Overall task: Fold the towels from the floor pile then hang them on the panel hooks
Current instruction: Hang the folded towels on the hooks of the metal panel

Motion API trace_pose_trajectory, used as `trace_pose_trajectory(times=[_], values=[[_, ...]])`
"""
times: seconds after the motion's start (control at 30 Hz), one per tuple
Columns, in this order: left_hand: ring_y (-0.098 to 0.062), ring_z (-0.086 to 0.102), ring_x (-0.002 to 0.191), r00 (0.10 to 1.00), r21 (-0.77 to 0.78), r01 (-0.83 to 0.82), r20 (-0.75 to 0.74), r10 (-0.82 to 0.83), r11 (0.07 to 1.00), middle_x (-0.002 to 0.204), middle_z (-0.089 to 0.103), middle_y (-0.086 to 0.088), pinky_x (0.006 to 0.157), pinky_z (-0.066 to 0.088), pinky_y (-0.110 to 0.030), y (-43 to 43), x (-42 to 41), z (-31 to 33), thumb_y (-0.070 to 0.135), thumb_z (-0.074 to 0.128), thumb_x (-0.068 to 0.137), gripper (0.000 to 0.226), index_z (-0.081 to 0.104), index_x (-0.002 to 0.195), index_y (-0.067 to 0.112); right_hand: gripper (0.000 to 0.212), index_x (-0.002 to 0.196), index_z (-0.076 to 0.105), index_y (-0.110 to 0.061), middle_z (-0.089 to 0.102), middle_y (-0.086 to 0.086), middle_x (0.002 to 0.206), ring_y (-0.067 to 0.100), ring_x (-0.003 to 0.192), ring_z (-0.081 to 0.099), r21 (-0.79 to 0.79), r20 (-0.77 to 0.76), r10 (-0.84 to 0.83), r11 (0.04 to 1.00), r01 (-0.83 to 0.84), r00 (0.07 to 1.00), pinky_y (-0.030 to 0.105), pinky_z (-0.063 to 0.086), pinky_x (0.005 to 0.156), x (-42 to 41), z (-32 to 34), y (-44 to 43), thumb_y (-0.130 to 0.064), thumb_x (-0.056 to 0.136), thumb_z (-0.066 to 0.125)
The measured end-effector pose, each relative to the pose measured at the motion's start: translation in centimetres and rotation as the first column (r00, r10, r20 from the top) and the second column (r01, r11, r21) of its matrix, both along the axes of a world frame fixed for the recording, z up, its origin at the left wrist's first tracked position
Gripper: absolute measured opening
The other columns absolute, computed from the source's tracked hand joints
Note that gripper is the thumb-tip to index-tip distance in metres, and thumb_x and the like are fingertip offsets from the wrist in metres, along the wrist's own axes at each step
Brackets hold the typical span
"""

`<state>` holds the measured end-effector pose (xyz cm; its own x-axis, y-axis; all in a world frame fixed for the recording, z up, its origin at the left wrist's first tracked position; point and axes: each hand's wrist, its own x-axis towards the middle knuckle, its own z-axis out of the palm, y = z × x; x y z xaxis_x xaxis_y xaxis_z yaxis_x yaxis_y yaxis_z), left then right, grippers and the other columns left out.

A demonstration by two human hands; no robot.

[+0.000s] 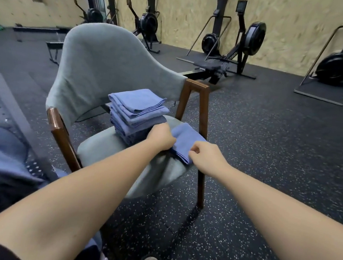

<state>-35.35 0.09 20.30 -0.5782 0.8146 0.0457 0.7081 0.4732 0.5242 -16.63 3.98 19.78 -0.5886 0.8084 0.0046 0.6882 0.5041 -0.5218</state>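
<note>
Blue towel [186, 140] at chair seat [103, 144] edge, in pinch of left hand [161, 138] and right hand [205, 155].

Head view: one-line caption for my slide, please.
Left hand and right hand hold a folded blue towel on the chair seat beside a stack of folded towels.
</note>
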Motion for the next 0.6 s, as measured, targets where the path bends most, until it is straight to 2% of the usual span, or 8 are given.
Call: trace_pose_trajectory(times=[0.07, 0.13, 0.17, 0.27, 0.4, 0.47, 0.53, 0.6], values=[[-0.032, 0.06, 0.069, 0.996, -0.005, 0.007, 0.089, -0.006, 1.0, 0.07, 0.062, -0.015, 0.058, 0.042, -0.038, -1.1, 0.4, 0.9, 0.016, 0.067, 0.088, 0.016, 0.067, 0.079, 0.002, 0.014, 0.084, 0.067, -0.021, 0.072, -0.004, 0.085, 0.026, 0.088, 0.067, -0.008, -0.088, -0.042, 0.999, 0.041, 0.995, 0.04, 0.057, 0.081, 0.1, 0.4, 0.0, -0.026, 0.091, 0.057], [-0.021, 0.039, 0.054, 0.973, 0.049, 0.002, 0.229, -0.013, 0.999, 0.059, 0.048, -0.004, 0.05, 0.027, -0.03, -2.4, 0.9, 1.7, 0.019, 0.068, 0.086, 0.02, 0.057, 0.069, 0.014, 0.016, 0.087, 0.068, -0.022, 0.074, -0.003, 0.088, 0.025, 0.092, 0.068, -0.077, -0.178, -0.084, 0.994, 0.072, 0.98, 0.04, 0.056, 0.084, 0.1, 1.1, -0.1, -0.033, 0.096, 0.061], [-0.018, 0.037, 0.052, 0.955, 0.096, -0.003, 0.294, -0.026, 0.995, 0.058, 0.049, 0.0, 0.049, 0.025, -0.027, -3.1, 1.2, 2.2, 0.019, 0.069, 0.085, 0.018, 0.059, 0.071, 0.017, 0.022, 0.088, 0.068, -0.02, 0.075, 0.0, 0.089, 0.027, 0.092, 0.07, -0.148, -0.236, -0.114, 0.986, 0.08, 0.965, 0.043, 0.058, 0.086, -0.1, 1.5, -0.4, -0.039, 0.096, 0.063], [-0.014, 0.048, 0.058, 0.88, 0.235, -0.021, 0.466, -0.094, 0.972, 0.063, 0.061, 0.004, 0.055, 0.038, -0.024, -5.8, 2.5, 3.9, 0.019, 0.075, 0.086, 0.015, 0.064, 0.076, 0.02, 0.041, 0.086, 0.066, -0.011, 0.072, 0.011, 0.081, 0.034, 0.076, 0.073, -0.451, -0.394, -0.259, 0.89, 0.06, 0.882, 0.056, 0.063, 0.082, -1.0, 3.1, -2.0, -0.05, 0.096, 0.067], [-0.008, 0.051, 0.064, 0.92, 0.341, 0.034, 0.356, -0.163, 0.939, 0.073, 0.066, 0.007, 0.059, 0.039, -0.025, -11.1, 4.1, 6.8, 0.025, 0.075, 0.088, 0.015, 0.063, 0.079, 0.021, 0.057, 0.091, 0.07, -0.01, 0.067, 0.01, 0.078, 0.028, 0.073, 0.066, -0.666, -0.473, -0.353, 0.743, -0.065, 0.808, 0.039, 0.061, 0.064, -1.9, 6.4, -5.9, -0.067, 0.094, 0.066], [-0.004, 0.055, 0.068, 0.935, 0.354, 0.035, 0.319, -0.156, 0.935, 0.077, 0.069, 0.012, 0.062, 0.041, -0.021, -14.1, 4.3, 8.0, 0.026, 0.075, 0.087, 0.01, 0.066, 0.085, 0.023, 0.052, 0.095, 0.072, -0.009, 0.067, 0.009, 0.08, 0.026, 0.073, 0.065, -0.661, -0.509, -0.301, 0.736, -0.143, 0.807, 0.038, 0.06, 0.065, -2.2, 8.1, -7.7, -0.062, 0.093, 0.072], [-0.005, 0.057, 0.069, 0.918, 0.353, 0.026, 0.363, -0.163, 0.935, 0.077, 0.069, 0.012, 0.062, 0.043, -0.02, -17.4, 4.0, 9.1, 0.024, 0.077, 0.087, 0.009, 0.069, 0.089, 0.024, 0.041, 0.105, 0.073, -0.006, 0.068, 0.01, 0.084, 0.023, 0.069, 0.065, -0.623, -0.523, -0.169, 0.744, -0.24, 0.835, 0.036, 0.061, 0.065, -2.6, 9.6, -9.6, -0.044, 0.091, 0.08], [-0.007, 0.062, 0.074, 0.886, 0.333, 0.033, 0.426, -0.182, 0.942, 0.084, 0.075, 0.003, 0.068, 0.047, -0.021, -20.8, 3.3, 10.4, 0.024, 0.079, 0.087, 0.011, 0.073, 0.096, 0.02, 0.022, 0.098, 0.067, -0.008, 0.067, 0.01, 0.081, 0.02, 0.064, 0.065, -0.559, -0.546, -0.04, 0.761, -0.329, 0.837, 0.033, 0.059, 0.062, -2.9, 11.0, -11.6, -0.023, 0.092, 0.081]])
